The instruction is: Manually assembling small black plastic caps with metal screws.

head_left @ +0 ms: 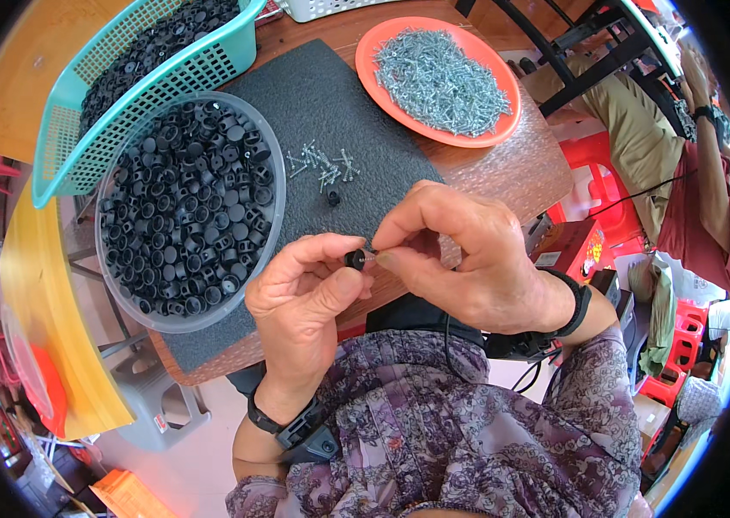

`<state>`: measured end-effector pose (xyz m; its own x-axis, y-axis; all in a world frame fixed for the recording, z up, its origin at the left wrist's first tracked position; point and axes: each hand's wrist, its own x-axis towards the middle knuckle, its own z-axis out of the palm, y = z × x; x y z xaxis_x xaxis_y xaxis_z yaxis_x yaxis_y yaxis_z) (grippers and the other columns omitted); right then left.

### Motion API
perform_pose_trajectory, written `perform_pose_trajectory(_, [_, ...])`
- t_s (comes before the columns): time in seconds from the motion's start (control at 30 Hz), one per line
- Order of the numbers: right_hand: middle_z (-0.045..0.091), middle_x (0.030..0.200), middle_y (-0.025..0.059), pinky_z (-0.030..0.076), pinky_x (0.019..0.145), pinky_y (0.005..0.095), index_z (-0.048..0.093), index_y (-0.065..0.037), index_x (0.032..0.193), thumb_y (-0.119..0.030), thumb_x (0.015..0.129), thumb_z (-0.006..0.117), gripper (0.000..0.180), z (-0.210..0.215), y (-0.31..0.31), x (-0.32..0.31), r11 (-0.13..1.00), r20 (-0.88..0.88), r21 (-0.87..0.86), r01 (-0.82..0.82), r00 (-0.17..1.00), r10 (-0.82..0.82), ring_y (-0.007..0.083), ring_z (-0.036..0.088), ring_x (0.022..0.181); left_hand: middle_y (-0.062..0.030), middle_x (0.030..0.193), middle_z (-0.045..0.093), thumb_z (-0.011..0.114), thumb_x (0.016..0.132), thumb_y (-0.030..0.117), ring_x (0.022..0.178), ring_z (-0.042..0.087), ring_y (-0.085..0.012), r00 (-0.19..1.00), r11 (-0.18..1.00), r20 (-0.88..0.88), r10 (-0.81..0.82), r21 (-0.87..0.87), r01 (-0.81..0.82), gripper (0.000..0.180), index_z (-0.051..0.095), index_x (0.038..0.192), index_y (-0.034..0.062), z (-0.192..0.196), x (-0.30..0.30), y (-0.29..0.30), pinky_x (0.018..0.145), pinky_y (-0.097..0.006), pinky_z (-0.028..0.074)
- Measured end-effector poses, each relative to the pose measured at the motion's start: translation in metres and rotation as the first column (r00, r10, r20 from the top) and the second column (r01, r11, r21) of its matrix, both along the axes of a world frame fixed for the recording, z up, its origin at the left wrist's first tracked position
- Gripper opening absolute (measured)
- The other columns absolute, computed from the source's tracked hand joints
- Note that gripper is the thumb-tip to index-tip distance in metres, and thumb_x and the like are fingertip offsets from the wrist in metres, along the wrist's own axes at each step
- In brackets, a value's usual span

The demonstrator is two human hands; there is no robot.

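pinched: black cap point(355, 259) in left hand point(298, 298), screw point(370, 257) in right hand point(473, 259); orange plate point(503, 66) sits at one o'clock.

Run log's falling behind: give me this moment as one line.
left hand: pinching black part | right hand: pinching screw at part | dark mat: loose screws, another part | orange plate: screw pile

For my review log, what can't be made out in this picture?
All in the head view:
Thin silver metal screw: one end covered by the right hand's fingertips.
Small round black plastic cap: partly covered by the left hand.
White plastic basket: cut off by the top edge.
Round translucent plastic tub: bottom hidden under its contents.
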<state>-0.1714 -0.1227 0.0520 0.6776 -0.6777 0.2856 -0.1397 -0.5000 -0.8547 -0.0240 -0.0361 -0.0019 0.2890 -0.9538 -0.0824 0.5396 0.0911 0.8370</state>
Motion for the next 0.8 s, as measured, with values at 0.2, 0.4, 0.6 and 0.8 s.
perform_pose_trajectory(0.2, [0.058, 0.071, 0.0105, 0.045, 0.053, 0.0353, 0.055, -0.001, 0.081, 0.003, 0.074, 0.061, 0.01, -0.0059, 0.0011, 0.0015, 0.994, -0.012, -0.106, 0.011, 1.0, -0.013, 0.0256, 0.058, 0.063, -0.0079, 0.092, 0.062, 0.072, 0.077, 0.004, 0.076, 0.06, -0.0118, 0.99, 0.998, 0.136, 0.033, -0.064, -0.025, 0.025, 0.064, 0.099, -0.0042, -0.004, 0.0025, 0.0019, 0.069, -0.022, 0.049])
perform_pose_trajectory(0.4, [0.061, 0.077, 0.0056, 0.043, 0.05, 0.0261, 0.062, -0.004, 0.084, 0.004, 0.072, 0.067, 0.016, -0.0052, 0.0004, 0.0025, 0.992, -0.053, -0.123, 0.033, 0.998, -0.04, 0.0153, 0.059, 0.063, -0.0091, 0.095, 0.062, 0.071, 0.078, 0.001, 0.082, 0.059, -0.013, 0.918, 0.984, 0.372, 0.137, -0.16, -0.082, 0.022, 0.066, 0.099, -0.0023, -0.0049, 0.0029, 0.0014, 0.072, -0.022, 0.047])
perform_pose_trajectory(0.6, [0.06, 0.076, 0.0056, 0.042, 0.052, 0.0265, 0.061, -0.003, 0.084, 0.005, 0.071, 0.067, 0.017, -0.0067, -0.0019, 0.0036, 0.99, -0.013, -0.142, 0.004, 1.0, -0.006, 0.0156, 0.059, 0.063, -0.0088, 0.096, 0.062, 0.069, 0.078, -0.003, 0.084, 0.058, -0.0126, 0.945, 0.989, 0.309, 0.11, -0.126, -0.073, 0.022, 0.066, 0.099, -0.0024, -0.0068, 0.0011, 0.0019, 0.074, -0.022, 0.047])
perform_pose_trajectory(0.8, [0.058, 0.075, 0.0081, 0.041, 0.052, 0.027, 0.061, -0.001, 0.086, 0.011, 0.07, 0.064, 0.021, -0.0058, -0.0004, 0.0027, 0.975, -0.021, -0.223, 0.02, 0.999, -0.025, 0.0165, 0.053, 0.06, -0.005, 0.092, 0.061, 0.068, 0.078, -0.005, 0.081, 0.057, -0.0089, 0.978, 0.995, 0.198, 0.07, -0.087, -0.054, 0.023, 0.065, 0.101, -0.0028, -0.0064, -0.0022, 0.0028, 0.073, -0.02, 0.045])
